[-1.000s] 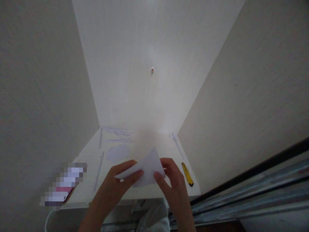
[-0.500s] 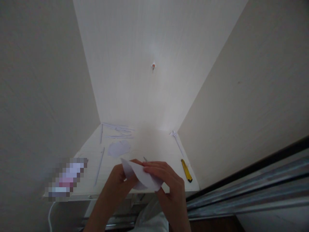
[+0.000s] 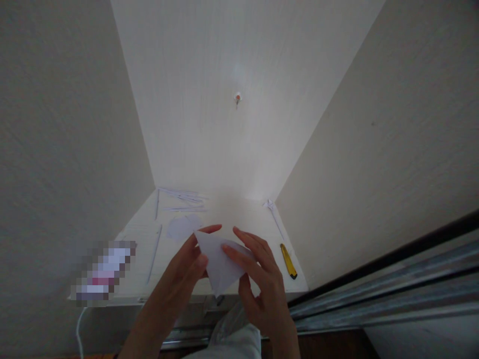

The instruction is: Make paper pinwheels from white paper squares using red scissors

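Observation:
A folded white sheet of paper (image 3: 223, 264) is held up between my two hands, just above the front edge of the white desk. My left hand (image 3: 190, 262) grips its left side, the thumb on the near face and the fingers behind. On the right, my right hand (image 3: 258, 271) has fingers laid over the paper's face and the thumb underneath at its lower right edge. The paper comes to a point at the bottom. Behind it on the desk lie round-edged white paper pieces (image 3: 183, 225), partly hidden by my left hand.
Thin rolled paper sticks (image 3: 183, 195) lie at the back left, with a single stick (image 3: 154, 254) nearer. A yellow box cutter (image 3: 288, 262) rests at the right, below a paper stick with a folded top (image 3: 275, 219). A blurred-out object (image 3: 107, 271) is at the left edge. Walls enclose three sides.
The paper has turned so a flatter face shows, its point now downward. My left thumb has come onto the near face, and my right fingers have spread apart.

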Demonstrator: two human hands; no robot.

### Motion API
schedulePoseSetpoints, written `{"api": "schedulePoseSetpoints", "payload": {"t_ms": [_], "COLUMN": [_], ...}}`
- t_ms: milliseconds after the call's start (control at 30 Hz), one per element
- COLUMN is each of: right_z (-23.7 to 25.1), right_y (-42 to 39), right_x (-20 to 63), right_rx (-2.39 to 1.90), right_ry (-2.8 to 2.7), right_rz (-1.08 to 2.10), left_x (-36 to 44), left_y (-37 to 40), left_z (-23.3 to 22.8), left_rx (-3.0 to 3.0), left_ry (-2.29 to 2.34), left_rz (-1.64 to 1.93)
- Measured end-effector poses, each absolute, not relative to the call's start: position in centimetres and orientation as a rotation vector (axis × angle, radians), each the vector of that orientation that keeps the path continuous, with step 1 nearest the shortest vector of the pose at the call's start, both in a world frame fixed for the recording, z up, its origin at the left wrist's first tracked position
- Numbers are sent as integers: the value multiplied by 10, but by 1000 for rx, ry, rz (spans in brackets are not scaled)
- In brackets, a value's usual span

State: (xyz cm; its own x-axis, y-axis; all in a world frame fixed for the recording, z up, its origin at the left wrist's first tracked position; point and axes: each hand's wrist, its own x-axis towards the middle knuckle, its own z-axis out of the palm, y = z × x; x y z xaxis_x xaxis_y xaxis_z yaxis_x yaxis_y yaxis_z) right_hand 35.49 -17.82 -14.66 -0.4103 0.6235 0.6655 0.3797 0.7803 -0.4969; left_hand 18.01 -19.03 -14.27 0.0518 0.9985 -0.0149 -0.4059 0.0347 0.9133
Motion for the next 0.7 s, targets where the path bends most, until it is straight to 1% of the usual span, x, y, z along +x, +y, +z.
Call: {"api": "schedulePoseSetpoints", "payload": {"t_ms": [100, 200, 433, 600, 700], "right_z": [-144, -138, -136, -138, -137], "right_y": [-182, -185, -179, -177, -177], "right_x": [357, 359, 351, 352, 354], "right_rx": [-759, -800, -1107, -1318, -1359], "right_ry": [-2053, -1985, -1807, -1630, -1542], "right_rz": [372, 477, 757, 698, 725], "left_x": [184, 186, 182, 181, 182], "left_y": [-189, -189, -188, -187, -188], "left_z": [-143, -146, -150, -143, -141], "left_rx": [909, 923, 1167, 1380, 1477], "left_ry": [860, 878, 1011, 1044, 1060], "left_rz": [1314, 1299, 1159, 1013, 978]}}
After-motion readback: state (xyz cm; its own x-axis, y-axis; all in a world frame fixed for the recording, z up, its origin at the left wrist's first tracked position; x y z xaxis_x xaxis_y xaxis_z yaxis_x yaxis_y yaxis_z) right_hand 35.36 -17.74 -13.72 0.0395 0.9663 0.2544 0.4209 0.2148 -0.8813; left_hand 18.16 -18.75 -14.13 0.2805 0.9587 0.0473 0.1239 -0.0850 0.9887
